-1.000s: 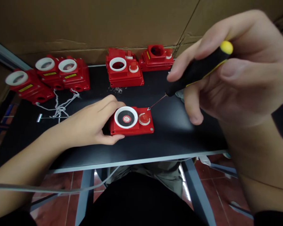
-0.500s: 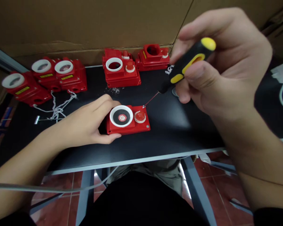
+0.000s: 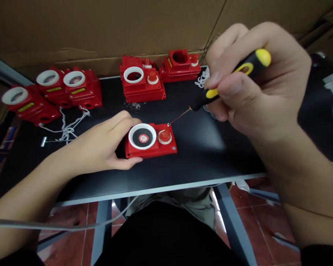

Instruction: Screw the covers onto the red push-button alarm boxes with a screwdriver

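Right hand (image 3: pixel 272 98) wrapped snug round black-yellow screwdriver (image 3: pixel 202 100) — tip right at screw (image 3: pixel 168 124), far right corner of red box (image 3: pixel 158 147). Left hand (image 3: pixel 111 144) part-open, clamping box's left end, thumb on near side. Box sits mid-table, bunch of other red boxes (image 3: pixel 144 91) further back — far left and far middle.

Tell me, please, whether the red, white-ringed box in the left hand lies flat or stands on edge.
Flat: the red box rests on the black tabletop, its round white ring facing up, left hand gripping one end.
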`<state>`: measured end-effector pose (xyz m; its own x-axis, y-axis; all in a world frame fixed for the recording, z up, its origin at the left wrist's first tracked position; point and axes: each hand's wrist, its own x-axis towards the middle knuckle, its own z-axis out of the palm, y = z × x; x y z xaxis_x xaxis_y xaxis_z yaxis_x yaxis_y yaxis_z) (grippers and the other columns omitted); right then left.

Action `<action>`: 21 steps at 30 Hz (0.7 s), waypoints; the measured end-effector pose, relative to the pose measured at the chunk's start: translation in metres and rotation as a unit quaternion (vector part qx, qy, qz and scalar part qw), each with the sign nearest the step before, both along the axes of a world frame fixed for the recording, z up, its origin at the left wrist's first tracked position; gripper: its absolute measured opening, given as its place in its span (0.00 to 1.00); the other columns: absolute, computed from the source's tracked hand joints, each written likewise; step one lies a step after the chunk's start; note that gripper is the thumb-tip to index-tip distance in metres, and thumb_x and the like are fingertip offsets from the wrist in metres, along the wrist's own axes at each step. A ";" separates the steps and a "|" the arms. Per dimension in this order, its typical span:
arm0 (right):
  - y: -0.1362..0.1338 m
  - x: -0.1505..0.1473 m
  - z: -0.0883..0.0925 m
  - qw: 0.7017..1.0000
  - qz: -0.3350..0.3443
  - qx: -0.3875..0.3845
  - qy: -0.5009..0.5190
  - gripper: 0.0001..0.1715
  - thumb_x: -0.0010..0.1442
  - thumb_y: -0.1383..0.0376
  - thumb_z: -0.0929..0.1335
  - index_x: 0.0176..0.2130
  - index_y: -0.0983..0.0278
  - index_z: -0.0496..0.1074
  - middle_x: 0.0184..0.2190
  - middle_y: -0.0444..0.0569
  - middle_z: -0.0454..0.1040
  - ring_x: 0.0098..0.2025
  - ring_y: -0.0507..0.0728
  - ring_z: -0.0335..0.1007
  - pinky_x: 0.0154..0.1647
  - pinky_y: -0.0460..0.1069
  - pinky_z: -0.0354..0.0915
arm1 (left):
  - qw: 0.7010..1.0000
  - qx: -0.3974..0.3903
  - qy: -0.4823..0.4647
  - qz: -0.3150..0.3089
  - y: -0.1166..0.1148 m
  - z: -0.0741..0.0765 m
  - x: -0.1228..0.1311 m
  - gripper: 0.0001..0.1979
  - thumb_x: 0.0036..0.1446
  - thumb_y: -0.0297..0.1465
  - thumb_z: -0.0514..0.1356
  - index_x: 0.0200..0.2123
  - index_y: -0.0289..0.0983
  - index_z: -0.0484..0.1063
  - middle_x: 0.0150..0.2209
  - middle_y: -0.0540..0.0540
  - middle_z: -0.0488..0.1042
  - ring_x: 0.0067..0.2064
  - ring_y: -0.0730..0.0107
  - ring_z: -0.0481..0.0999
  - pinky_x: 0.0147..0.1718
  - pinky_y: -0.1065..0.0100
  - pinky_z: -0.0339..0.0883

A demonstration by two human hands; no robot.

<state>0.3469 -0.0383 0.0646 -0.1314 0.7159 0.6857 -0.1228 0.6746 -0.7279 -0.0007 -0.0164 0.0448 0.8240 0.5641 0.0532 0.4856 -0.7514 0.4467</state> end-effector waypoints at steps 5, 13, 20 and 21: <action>0.000 0.002 0.001 0.999 -0.034 -0.031 0.012 0.18 0.67 0.49 0.92 0.50 0.52 0.95 0.44 0.37 0.88 0.29 0.46 0.77 0.21 0.41 0.72 | 1.000 0.019 0.006 -0.006 -0.001 0.000 0.002 0.28 0.81 0.47 0.69 0.73 0.40 0.74 0.61 0.37 0.81 0.54 0.45 0.87 0.57 0.50 0.86; 0.004 0.000 -0.006 0.992 0.122 0.000 0.042 0.17 0.77 0.68 0.79 0.60 0.53 0.93 0.50 0.40 0.96 0.44 0.53 0.94 0.20 0.41 0.76 | 1.000 0.015 0.008 -0.007 -0.003 0.003 0.000 0.28 0.81 0.47 0.68 0.74 0.41 0.72 0.63 0.36 0.80 0.56 0.43 0.87 0.57 0.47 0.87; 0.001 0.015 -0.004 0.997 0.034 0.008 -0.062 0.18 0.73 0.43 0.87 0.51 0.51 0.95 0.47 0.43 0.82 0.31 0.48 0.78 0.15 0.42 0.62 | 1.000 0.021 -0.008 -0.008 -0.001 -0.002 -0.004 0.29 0.80 0.48 0.71 0.74 0.44 0.74 0.61 0.38 0.81 0.54 0.43 0.87 0.55 0.48 0.86; -0.002 0.017 -0.004 0.997 -0.003 0.002 -0.076 0.19 0.73 0.40 0.87 0.50 0.50 0.94 0.48 0.44 0.81 0.36 0.49 0.81 0.17 0.39 0.61 | 1.000 0.024 -0.008 -0.009 0.000 -0.003 -0.004 0.29 0.80 0.48 0.71 0.75 0.45 0.73 0.61 0.38 0.81 0.54 0.43 0.87 0.55 0.48 0.86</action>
<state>0.3639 -0.0401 0.0610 -0.2298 0.7146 0.6607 -0.0086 0.6774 -0.7356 -0.0051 -0.0168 0.0417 0.8330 0.5451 0.0943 0.4641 -0.7814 0.4172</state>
